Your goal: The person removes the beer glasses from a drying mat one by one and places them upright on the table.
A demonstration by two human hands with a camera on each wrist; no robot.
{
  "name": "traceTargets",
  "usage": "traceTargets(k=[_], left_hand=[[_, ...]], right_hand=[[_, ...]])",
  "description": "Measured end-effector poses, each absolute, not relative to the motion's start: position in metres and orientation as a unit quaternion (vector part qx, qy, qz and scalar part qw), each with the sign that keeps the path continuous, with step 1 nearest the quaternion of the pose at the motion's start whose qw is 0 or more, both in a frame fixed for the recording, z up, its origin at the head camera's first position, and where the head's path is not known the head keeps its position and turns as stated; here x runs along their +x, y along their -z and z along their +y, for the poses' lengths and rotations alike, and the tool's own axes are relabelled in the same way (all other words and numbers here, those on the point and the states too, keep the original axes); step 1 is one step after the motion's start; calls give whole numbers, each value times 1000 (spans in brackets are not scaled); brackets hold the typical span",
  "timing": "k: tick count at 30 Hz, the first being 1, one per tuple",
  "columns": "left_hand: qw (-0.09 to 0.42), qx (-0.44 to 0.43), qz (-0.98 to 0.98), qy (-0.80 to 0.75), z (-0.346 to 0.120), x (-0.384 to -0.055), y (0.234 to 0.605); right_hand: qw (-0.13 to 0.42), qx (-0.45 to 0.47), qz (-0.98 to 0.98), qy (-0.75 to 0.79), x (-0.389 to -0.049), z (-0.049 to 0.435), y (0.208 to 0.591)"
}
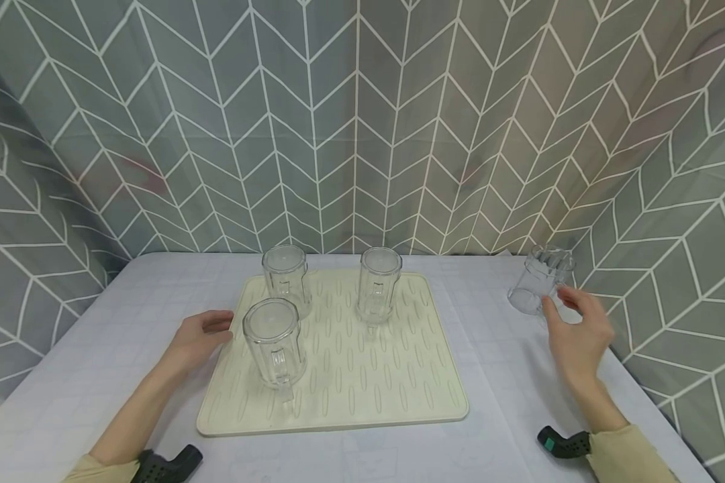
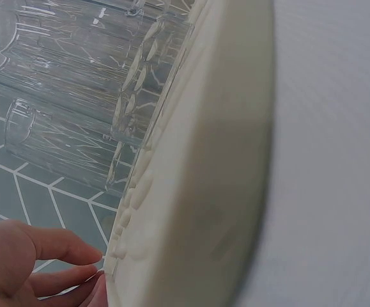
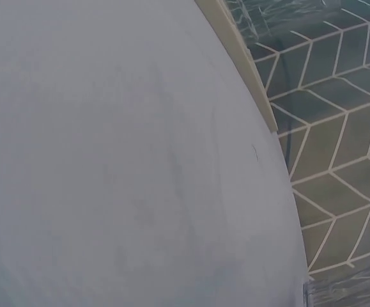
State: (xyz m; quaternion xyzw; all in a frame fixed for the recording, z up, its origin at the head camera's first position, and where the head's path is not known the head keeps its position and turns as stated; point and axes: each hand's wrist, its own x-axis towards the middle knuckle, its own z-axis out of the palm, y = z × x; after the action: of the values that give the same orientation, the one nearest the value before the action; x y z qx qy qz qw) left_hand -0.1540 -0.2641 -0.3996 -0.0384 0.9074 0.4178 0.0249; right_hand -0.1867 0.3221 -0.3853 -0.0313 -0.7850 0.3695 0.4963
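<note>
My left hand (image 1: 201,339) rests beside the left edge of the pale ribbed mat (image 1: 362,389). In the left wrist view its loosely bent fingers (image 2: 63,246) reach the mat's edge. On the mat stand three clear glass mugs: a front left mug (image 1: 273,342), a back left mug (image 1: 286,278) and another mug (image 1: 379,285) near the middle. At the far right, my right hand (image 1: 580,332) pinches the near side of a fourth clear glass mug (image 1: 534,285) with thumb and fingers. That mug stands off the mat. In the right wrist view the hand is out of sight.
A white cloth (image 1: 489,376) covers the table around the mat. Grey curtain (image 1: 362,134) with a white chevron pattern hangs behind and along both sides, close to the right-hand mug. Black wrist devices (image 1: 564,443) sit on both forearms.
</note>
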Motion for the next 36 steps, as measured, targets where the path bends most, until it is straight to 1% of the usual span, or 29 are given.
traceTargets(k=[7, 15, 20, 30, 36], left_hand=[[30, -45, 908, -415, -265, -154, 399], [31, -51, 908, -416, -263, -155, 400], [31, -51, 908, -415, -263, -155, 400], [33, -53, 909, -413, -263, -155, 400], [31, -55, 908, -413, -263, -155, 400]], right_hand=[[470, -16, -797, -378, -183, 310, 383], [422, 1, -824, -378, -178, 291, 382], [413, 35, -827, -380, -177, 278, 382], [378, 53, -842, -380, -177, 258, 383], [370, 64, -844, -384, -178, 249, 384]])
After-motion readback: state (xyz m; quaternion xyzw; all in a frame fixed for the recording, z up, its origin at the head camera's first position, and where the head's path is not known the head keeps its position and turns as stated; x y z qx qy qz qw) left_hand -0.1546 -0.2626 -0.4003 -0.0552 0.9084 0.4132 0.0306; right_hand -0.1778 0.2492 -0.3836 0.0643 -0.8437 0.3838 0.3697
